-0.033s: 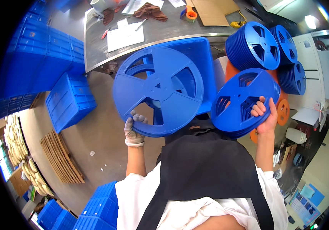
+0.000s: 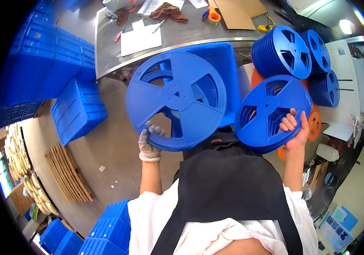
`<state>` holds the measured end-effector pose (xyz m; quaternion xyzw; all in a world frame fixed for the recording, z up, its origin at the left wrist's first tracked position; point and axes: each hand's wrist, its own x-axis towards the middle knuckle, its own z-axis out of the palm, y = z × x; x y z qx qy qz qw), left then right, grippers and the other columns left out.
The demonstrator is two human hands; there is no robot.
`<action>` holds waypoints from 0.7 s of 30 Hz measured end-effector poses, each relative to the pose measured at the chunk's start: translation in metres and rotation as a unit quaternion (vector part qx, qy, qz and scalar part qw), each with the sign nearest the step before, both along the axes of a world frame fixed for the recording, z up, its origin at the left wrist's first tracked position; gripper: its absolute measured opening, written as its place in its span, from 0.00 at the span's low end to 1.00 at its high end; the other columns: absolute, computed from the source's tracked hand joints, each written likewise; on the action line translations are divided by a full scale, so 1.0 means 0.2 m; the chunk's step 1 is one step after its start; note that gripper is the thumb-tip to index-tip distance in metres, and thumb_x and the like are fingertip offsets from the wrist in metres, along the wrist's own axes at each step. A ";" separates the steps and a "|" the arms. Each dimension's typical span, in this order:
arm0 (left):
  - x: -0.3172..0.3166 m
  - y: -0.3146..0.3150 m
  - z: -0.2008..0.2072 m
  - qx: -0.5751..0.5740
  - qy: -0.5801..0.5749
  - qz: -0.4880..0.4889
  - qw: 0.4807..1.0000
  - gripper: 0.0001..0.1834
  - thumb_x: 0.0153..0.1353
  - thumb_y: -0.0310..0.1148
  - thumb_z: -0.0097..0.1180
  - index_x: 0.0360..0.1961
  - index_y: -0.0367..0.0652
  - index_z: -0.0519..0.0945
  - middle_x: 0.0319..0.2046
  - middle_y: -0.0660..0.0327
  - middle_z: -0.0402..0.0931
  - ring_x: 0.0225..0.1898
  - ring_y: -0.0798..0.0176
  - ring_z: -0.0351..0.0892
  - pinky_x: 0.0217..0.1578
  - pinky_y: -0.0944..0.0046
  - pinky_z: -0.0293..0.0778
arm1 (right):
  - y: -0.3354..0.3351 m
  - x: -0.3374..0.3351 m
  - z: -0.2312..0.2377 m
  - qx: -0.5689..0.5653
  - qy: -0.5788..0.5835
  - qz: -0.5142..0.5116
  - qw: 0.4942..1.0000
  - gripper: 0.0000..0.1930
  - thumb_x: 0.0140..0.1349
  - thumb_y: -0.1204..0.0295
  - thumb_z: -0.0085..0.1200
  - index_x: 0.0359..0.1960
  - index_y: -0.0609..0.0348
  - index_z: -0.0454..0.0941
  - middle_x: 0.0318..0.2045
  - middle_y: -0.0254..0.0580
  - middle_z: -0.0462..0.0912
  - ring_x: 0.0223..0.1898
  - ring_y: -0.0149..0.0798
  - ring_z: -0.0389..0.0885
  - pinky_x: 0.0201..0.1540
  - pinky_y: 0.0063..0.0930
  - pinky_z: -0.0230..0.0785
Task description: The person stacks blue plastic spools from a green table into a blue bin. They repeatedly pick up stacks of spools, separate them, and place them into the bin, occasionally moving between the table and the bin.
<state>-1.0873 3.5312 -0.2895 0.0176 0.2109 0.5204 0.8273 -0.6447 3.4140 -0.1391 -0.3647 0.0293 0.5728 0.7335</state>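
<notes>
My left hand (image 2: 150,143), in a pale grey glove, grips the lower left rim of a large blue plastic reel (image 2: 165,98). Its fingers reach into one of the reel's cut-out windows. At least one more reel edge shows beneath it. On the other side, my bare right hand (image 2: 294,131) is closed on the near right rim of a tilted stack of blue reels (image 2: 268,109), fingers curled through a window. Behind the left reel stands an open blue crate (image 2: 232,85), partly covered by it, with reel-like rings visible through the windows.
Upright stacks of blue reels (image 2: 291,53) stand at the far right on an orange surface, near an orange reel (image 2: 314,126). A metal table (image 2: 182,32) carries papers, cloths, tape and cardboard. Blue crates (image 2: 79,112) and brown slats (image 2: 66,172) lie leftward.
</notes>
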 end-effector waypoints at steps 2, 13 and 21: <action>0.02 0.00 0.04 -0.013 0.038 0.006 0.999 0.21 0.56 0.36 0.66 0.48 0.44 0.73 0.30 0.67 0.76 0.34 0.64 0.72 0.43 0.59 0.72 | -0.03 -0.01 0.01 0.060 -0.003 0.005 0.998 0.19 0.69 0.57 0.46 0.43 0.65 0.73 0.18 0.30 0.62 0.20 0.26 0.60 0.26 0.22 0.55; 0.46 0.07 0.32 0.057 0.429 -0.056 0.900 0.10 0.56 0.25 0.54 0.40 0.41 0.70 0.24 0.65 0.68 0.25 0.69 0.71 0.34 0.64 0.73 | -0.11 0.04 0.01 0.285 0.082 0.037 0.954 0.25 0.62 0.48 0.56 0.42 0.60 0.70 0.13 0.22 0.61 0.14 0.20 0.60 0.20 0.16 0.52; 0.50 -0.09 0.27 0.335 0.596 -0.055 0.728 0.22 0.48 0.17 0.59 0.47 0.39 0.71 0.40 0.59 0.75 0.30 0.68 0.70 0.36 0.68 0.72 | -0.05 -0.05 0.06 0.312 0.148 0.052 0.937 0.23 0.62 0.47 0.55 0.35 0.57 0.68 0.13 0.23 0.63 0.14 0.19 0.61 0.18 0.15 0.53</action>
